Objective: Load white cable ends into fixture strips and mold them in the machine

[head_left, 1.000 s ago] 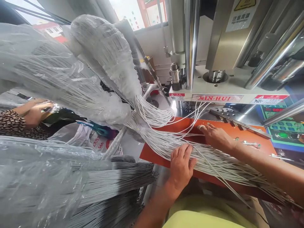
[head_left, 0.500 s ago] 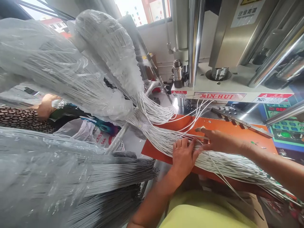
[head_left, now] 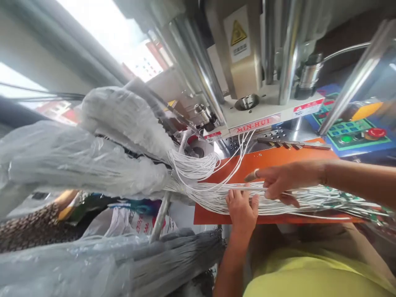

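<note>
A long bundle of thin white cables (head_left: 210,202) lies across the orange board (head_left: 272,159). My left hand (head_left: 243,210) rests on this bundle, its fingers lying over the cables and its thumb apart. Just right of it, my right hand (head_left: 280,181) hovers over or touches the same cables, the index finger stretched out and the others loosely spread. A pale wrap covers one of its fingertips. Green connector-like ends (head_left: 349,198) show on the cables at the right. Several loose white cables (head_left: 238,159) arch from the bundle up to the machine's front.
Behind the board stands a press (head_left: 253,123) marked MIN-HUI, with a metal bar (head_left: 293,143) before it. A control panel (head_left: 355,132) is at right. Plastic-wrapped cable bundles (head_left: 80,169) hang at left over a metal rail (head_left: 161,216). Another person's patterned sleeve (head_left: 34,214) shows at left.
My view has turned, so the press tilts and more of the control panel shows. The right hand's fingers have spread and it sits lower over the cables. My left hand stays on the bundle.
</note>
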Motion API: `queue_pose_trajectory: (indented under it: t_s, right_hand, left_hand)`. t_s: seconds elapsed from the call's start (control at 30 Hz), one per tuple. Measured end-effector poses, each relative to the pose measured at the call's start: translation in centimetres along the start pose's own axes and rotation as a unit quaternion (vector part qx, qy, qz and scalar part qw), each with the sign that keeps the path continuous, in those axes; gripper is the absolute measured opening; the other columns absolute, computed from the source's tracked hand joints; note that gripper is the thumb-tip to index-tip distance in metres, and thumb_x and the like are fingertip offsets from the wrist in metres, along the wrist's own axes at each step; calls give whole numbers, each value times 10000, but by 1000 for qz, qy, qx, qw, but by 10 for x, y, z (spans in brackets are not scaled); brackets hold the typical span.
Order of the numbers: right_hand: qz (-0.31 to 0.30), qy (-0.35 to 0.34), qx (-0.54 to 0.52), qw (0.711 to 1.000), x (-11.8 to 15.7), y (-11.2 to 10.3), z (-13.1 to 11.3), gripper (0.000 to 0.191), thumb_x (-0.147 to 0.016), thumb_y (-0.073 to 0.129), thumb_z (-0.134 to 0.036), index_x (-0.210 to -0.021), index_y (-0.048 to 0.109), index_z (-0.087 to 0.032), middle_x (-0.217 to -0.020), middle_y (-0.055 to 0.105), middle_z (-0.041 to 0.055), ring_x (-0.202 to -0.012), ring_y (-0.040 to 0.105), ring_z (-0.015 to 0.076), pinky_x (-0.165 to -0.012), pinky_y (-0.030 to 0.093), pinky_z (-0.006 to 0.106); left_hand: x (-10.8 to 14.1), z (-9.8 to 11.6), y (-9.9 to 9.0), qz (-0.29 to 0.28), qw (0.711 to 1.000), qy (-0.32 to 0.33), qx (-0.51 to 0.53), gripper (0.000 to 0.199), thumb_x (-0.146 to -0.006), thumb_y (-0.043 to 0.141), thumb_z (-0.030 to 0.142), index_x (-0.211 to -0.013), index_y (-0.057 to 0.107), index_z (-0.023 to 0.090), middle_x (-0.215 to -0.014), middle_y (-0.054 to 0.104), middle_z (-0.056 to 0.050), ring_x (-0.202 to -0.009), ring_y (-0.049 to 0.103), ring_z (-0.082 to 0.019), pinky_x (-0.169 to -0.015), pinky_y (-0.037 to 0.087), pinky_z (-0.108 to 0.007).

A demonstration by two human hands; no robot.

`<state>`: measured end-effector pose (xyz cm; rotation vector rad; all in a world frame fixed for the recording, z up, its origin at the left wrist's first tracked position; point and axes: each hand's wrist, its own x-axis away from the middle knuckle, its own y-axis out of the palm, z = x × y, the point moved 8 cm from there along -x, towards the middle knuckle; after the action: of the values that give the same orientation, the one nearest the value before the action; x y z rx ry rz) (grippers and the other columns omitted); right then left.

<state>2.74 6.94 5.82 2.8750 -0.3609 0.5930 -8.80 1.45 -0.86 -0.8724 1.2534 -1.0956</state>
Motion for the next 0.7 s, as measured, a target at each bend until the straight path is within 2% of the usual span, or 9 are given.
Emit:
queue_pose_trajectory:
  t_s: [0.1, 0.17, 0.23, 0.33, 0.37, 0.43, 0.5, 0.57, 0.7]
  right_hand:
    - [42, 2, 44, 998, 30, -16, -7, 495, -846, 481, -212, -1334, 428, -145, -545, 550, -88, -423, 505, 104, -488, 383, 236]
    - [116, -17, 130, 985, 50, -40, -9, 216, -873, 486, -257, -1009, 604, -138, -540, 528, -73, -439, 469, 74, -470, 345, 206]
    - [164, 5, 236, 958, 63, -56, -2, 233, -891, 482, -281, -721, 578, -153, -504, 490, -68, -439, 421, 52, -459, 301, 188]
    - [169, 39, 342, 924, 65, -56, 12, 257, -879, 500, -269, -657, 568, -158, -511, 513, -60, -427, 426, 54, -447, 282, 198]
    - [159, 31, 361, 918, 62, -50, 13, 228, -873, 508, -266, -692, 596, -158, -531, 535, -56, -436, 443, 60, -448, 283, 204]
    - [157, 2, 405, 900, 58, -41, 13, 186, -854, 534, -259, -736, 641, -162, -544, 542, -56, -439, 429, 66, -453, 270, 219]
    - [195, -37, 459, 866, 60, -43, 9, 143, -815, 586, -245, -717, 664, -176, -520, 517, -61, -441, 391, 73, -477, 266, 236]
    - [244, -80, 503, 825, 70, -55, 7, 58, -763, 658, -240, -770, 697, -197, -600, 575, -40, -533, 458, 101, -548, 319, 251]
    - [414, -174, 415, 791, 115, -109, 17, 283, -820, 631, -369, -1064, 687, -236, -1004, 665, 50, -887, 587, 186, -759, 442, 315]
  left_hand:
    - [2, -1, 1, 20, 1000, 16, 13, 381, -917, 529, 367, -1273, 587, 246, -1069, 587, -105, -982, 509, -263, -819, 375, -403]
    - [5, -2, -4, 55, 997, 25, 40, 334, -910, 549, 320, -1228, 612, 241, -1047, 602, -94, -951, 526, -248, -825, 380, -403]
    - [8, 0, -22, 133, 987, 43, 82, 290, -899, 563, 250, -1182, 623, 233, -1037, 619, -85, -974, 540, -242, -883, 381, -419]
    - [1, 17, -55, 203, 960, 81, 178, 426, -872, 591, 211, -1292, 517, 219, -1178, 595, -114, -1153, 505, -271, -1001, 353, -458]
    - [-9, 28, -60, 172, 956, 92, 219, 528, -863, 609, 238, -1362, 441, 215, -1240, 568, -130, -1202, 482, -280, -1015, 354, -458]
    - [-34, 55, -50, 23, 942, 104, 317, 667, -852, 626, 323, -1437, 326, 206, -1243, 575, -137, -1161, 524, -264, -968, 411, -414]
    - [-52, 85, -24, -168, 892, 98, 409, 594, -872, 582, 390, -1397, 390, 190, -1012, 662, -89, -887, 617, -198, -792, 476, -329]
    - [-62, 101, 4, -297, 825, 55, 477, 449, -893, 523, 416, -1258, 529, 156, -680, 606, -2, -576, 528, -119, -576, 421, -248]
    - [-76, 98, 38, -353, 750, -58, 556, 394, -849, 541, 474, -983, 627, 113, -517, 414, 70, -411, 316, -51, -422, 228, -197]
